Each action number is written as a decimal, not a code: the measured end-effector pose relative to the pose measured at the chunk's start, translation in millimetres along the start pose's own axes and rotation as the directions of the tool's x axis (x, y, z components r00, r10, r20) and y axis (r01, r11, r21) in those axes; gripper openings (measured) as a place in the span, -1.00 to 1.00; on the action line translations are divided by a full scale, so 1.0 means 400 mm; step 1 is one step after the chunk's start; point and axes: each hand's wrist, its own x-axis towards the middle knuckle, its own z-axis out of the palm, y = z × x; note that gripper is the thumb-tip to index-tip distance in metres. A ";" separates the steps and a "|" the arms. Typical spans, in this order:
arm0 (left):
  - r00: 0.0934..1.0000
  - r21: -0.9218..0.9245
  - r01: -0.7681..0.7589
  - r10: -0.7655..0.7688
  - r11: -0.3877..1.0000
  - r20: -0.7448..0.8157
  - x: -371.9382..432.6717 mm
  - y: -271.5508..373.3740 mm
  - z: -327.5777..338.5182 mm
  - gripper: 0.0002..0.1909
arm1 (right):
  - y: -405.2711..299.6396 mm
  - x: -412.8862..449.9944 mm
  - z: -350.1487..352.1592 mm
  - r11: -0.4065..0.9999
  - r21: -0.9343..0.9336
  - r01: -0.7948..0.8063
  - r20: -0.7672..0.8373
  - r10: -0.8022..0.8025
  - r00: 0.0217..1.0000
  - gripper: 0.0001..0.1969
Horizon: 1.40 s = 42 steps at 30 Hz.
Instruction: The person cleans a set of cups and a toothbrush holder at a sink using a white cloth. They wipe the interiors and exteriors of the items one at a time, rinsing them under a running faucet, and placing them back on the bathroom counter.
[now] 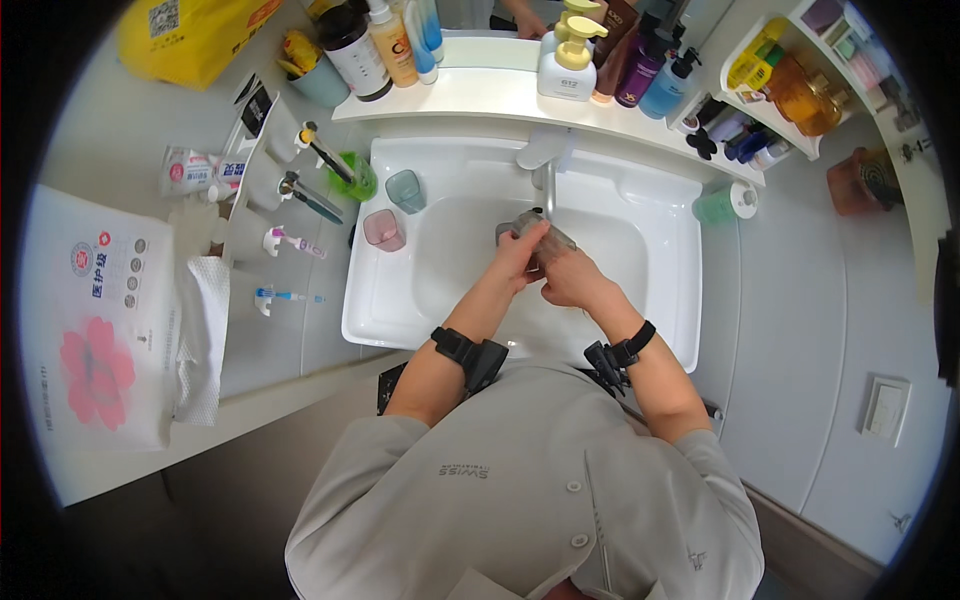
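A translucent grey plastic cup [555, 237] is tipped on its side above the basin of a white washbasin [450, 292]. My left hand [519, 255] grips it, thumb on top. Against the cup's near end is my right hand [576, 279]; its fingers go behind or into the cup, and I cannot tell which. Just beyond both hands is the faucet [550, 187]. On the basin's left ledge stand a clear bluish-green cup [406, 190] and a pink cup [384, 230].
Toothbrushes [300, 244] hang from a wall holder at left, near a green cup [355, 177]. Pump bottles [568, 71] line the shelf [465, 94] over the faucet. A green bottle [724, 204] stands at right. A tissue pack [105, 322] lies at far left.
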 end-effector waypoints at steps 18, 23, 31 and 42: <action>0.993 -0.551 0.027 0.041 0.834 0.111 0.076 -0.012 -0.064 -0.62 | -0.005 0.018 0.095 0.995 -0.084 0.045 -0.181 -0.060 0.982 -0.56; 0.994 -0.632 -0.076 0.105 0.771 0.010 0.103 0.019 -0.115 -0.64 | -0.045 0.003 0.012 0.893 0.446 -0.057 0.160 -0.017 0.987 -0.54; 0.999 -0.595 0.040 -0.012 0.803 0.052 0.080 0.030 -0.082 -0.58 | -0.039 0.029 0.012 0.998 -0.023 0.059 0.085 -0.057 0.995 -0.63; 0.959 -0.629 0.007 0.174 0.777 0.225 0.017 0.034 -0.058 -0.52 | -0.045 0.091 0.003 0.929 0.332 -0.162 0.112 0.131 0.985 -0.68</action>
